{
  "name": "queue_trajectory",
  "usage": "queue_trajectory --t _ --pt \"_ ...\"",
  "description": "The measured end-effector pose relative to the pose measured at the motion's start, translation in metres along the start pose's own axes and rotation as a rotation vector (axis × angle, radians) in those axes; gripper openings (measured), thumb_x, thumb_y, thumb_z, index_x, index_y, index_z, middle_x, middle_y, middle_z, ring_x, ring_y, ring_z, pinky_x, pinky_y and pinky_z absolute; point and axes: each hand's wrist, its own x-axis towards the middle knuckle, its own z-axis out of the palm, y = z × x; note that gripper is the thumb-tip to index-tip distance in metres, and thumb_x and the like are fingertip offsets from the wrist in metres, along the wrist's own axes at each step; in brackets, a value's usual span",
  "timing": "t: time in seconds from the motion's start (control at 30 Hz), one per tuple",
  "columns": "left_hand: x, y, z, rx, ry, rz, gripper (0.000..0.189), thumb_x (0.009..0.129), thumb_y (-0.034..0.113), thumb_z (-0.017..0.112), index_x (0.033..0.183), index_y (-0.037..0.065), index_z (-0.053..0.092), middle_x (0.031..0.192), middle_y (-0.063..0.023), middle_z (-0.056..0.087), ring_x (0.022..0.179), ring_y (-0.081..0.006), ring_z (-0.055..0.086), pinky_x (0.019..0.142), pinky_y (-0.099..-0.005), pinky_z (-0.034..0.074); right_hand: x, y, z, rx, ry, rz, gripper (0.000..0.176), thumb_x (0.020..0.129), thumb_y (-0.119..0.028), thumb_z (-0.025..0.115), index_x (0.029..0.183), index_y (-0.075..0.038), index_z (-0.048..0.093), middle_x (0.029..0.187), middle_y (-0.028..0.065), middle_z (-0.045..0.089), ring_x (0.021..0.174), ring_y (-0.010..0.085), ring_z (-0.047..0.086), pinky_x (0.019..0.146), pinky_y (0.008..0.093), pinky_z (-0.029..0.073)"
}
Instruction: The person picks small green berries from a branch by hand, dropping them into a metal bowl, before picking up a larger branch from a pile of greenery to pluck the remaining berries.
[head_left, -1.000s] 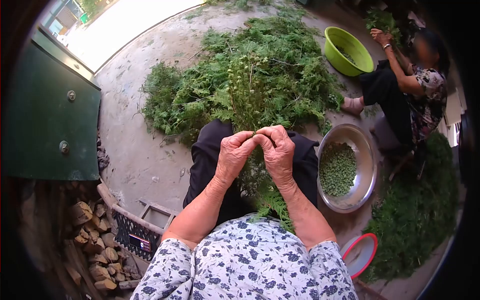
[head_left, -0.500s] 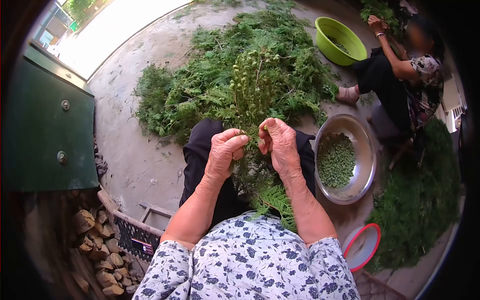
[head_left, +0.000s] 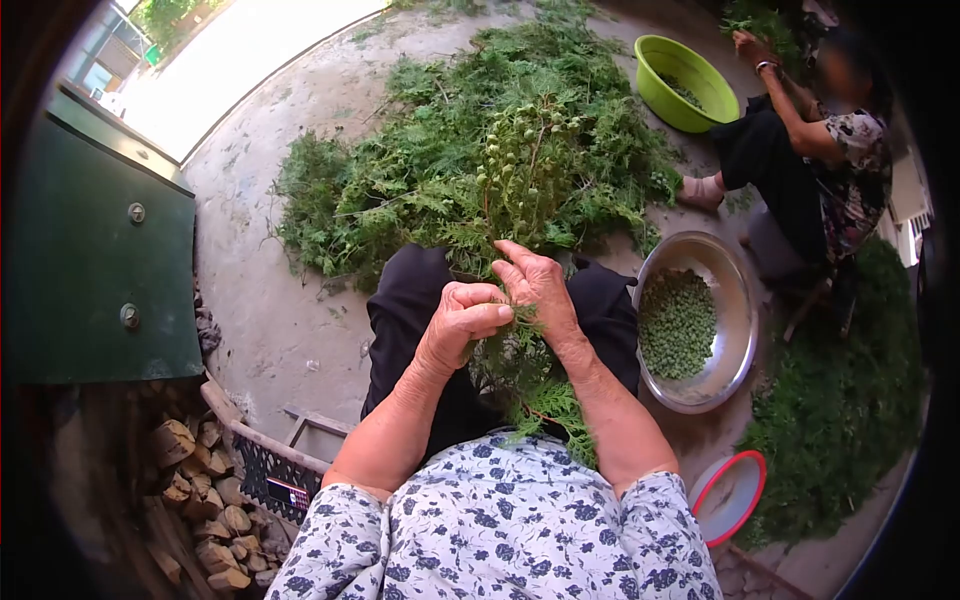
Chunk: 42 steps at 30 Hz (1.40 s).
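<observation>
A leafy evergreen branch (head_left: 515,170) with small pale green cones rises in front of my knees. My left hand (head_left: 462,325) is closed, thumb and fingers pinched on a thin sprig of that branch. Just beside it, my right hand (head_left: 537,292) has its fingers stretched toward the branch's stem, with the palm turned down; I see nothing held in it. A flat green sprig (head_left: 560,410) lies on my lap by the right forearm. To the right stands a steel basin (head_left: 735,350) part filled with green cones (head_left: 677,325).
A heap of cut branches (head_left: 400,180) covers the floor ahead. A lime green tub (head_left: 655,85) stands beyond, near a seated person (head_left: 800,150) holding greenery. Another green pile (head_left: 830,420) and a red-rimmed container (head_left: 755,485) are at right; firewood (head_left: 215,520) and a green cabinet (head_left: 100,250) at left.
My right hand has moved left and its fingers have gone from a pinch on a small green cone to stretched out. The left hand has shifted slightly right and down, still pinching.
</observation>
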Motion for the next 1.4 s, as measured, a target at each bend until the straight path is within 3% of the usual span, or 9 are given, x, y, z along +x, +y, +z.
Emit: queue_trajectory --t 0.13,0.4,0.5,0.63,0.7,1.0,1.1,1.27,1.4 --pt "-0.001 0.001 0.007 0.104 0.067 0.011 0.026 0.079 0.02 0.062 0.059 0.009 0.049 0.054 0.007 0.039 0.044 -0.0031 0.03 0.042 -0.0207 0.021 0.006 0.01 0.006 0.036 0.021 -0.026 0.026 0.084 -0.015 0.06 0.104 0.002 0.06 0.088 0.0142 0.066 0.077 0.0174 0.062 0.071 0.0297 0.048" --pt "0.018 -0.009 0.007 -0.235 0.475 0.136 0.011 0.085 0.013 0.059 0.093 0.005 0.06 0.071 0.0054 0.051 0.045 -0.0013 0.034 0.039 -0.0179 0.026 0.007 0.009 -0.003 0.256 0.002 0.164 0.013 0.084 -0.009 0.06 0.09 0.002 0.064 0.067 0.0037 0.059 0.061 0.0094 0.05 0.058 0.0256 0.043" --pt "0.026 -0.01 0.003 -0.069 0.413 0.107 0.026 0.083 0.001 0.06 0.108 0.002 0.06 0.093 -0.0017 0.062 0.072 -0.0072 0.055 0.062 -0.0191 0.044 0.006 0.01 -0.005 0.259 -0.03 0.145 0.013 0.084 -0.009 0.06 0.091 0.002 0.064 0.066 0.0022 0.057 0.062 0.0081 0.048 0.057 0.0251 0.042" --pt "0.032 -0.015 -0.004 -0.091 0.304 0.139 0.022 0.082 0.002 0.062 0.104 0.001 0.063 0.094 -0.0032 0.062 0.083 -0.0105 0.056 0.074 -0.0222 0.044 0.006 0.008 -0.007 0.236 -0.093 0.107 0.014 0.084 -0.009 0.059 0.091 0.002 0.063 0.064 0.0029 0.055 0.062 0.0069 0.047 0.057 0.0254 0.041" --pt "0.038 -0.019 -0.004 0.025 0.299 0.236 0.021 0.082 0.007 0.064 0.102 0.007 0.065 0.088 0.0027 0.063 0.07 -0.0015 0.055 0.043 -0.0148 0.034 0.007 0.009 -0.007 0.191 -0.083 0.09 0.013 0.084 -0.008 0.058 0.091 0.002 0.064 0.064 0.0036 0.054 0.062 0.0068 0.047 0.057 0.0254 0.041" --pt "0.035 -0.006 0.003 -0.13 0.344 0.096 0.014 0.08 0.007 0.066 0.093 0.007 0.066 0.075 0.0037 0.062 0.054 -0.0012 0.049 0.039 -0.016 0.031 -0.002 -0.005 0.0 0.138 0.252 0.074 0.015 0.087 -0.012 0.058 0.094 0.0 0.062 0.064 0.0046 0.057 0.058 0.0076 0.048 0.052 0.0245 0.04" --pt "0.03 0.0 0.006 -0.048 0.398 0.067 0.011 0.082 0.008 0.065 0.092 0.002 0.066 0.081 0.0023 0.063 0.068 -0.0038 0.053 0.057 -0.019 0.041 -0.004 -0.013 -0.005 0.195 0.411 -0.023 0.013 0.086 -0.011 0.06 0.094 -0.001 0.061 0.068 0.0034 0.059 0.058 0.0077 0.049 0.053 0.0235 0.041" --pt "0.035 -0.01 -0.002 0.001 0.353 0.16 0.01 0.082 0.009 0.064 0.089 0.001 0.065 0.078 0.0034 0.06 0.065 -0.0026 0.049 0.055 -0.0192 0.038 -0.004 -0.024 -0.002 -0.035 0.156 -0.03 0.016 0.084 -0.01 0.062 0.097 -0.001 0.061 0.074 0.0099 0.063 0.061 0.0118 0.056 0.059 0.0236 0.046" --pt "0.031 -0.008 -0.002 0.074 0.312 0.186 0.011 0.084 0.011 0.062 0.087 0.001 0.065 0.074 0.0051 0.057 0.063 -0.0016 0.045 0.052 -0.0186 0.035 0.001 -0.009 0.011 0.018 0.255 -0.209 0.021 0.082 -0.012 0.065 0.1 -0.001 0.06 0.064 0.0066 0.055 0.057 0.0062 0.05 0.054 0.024 0.043"
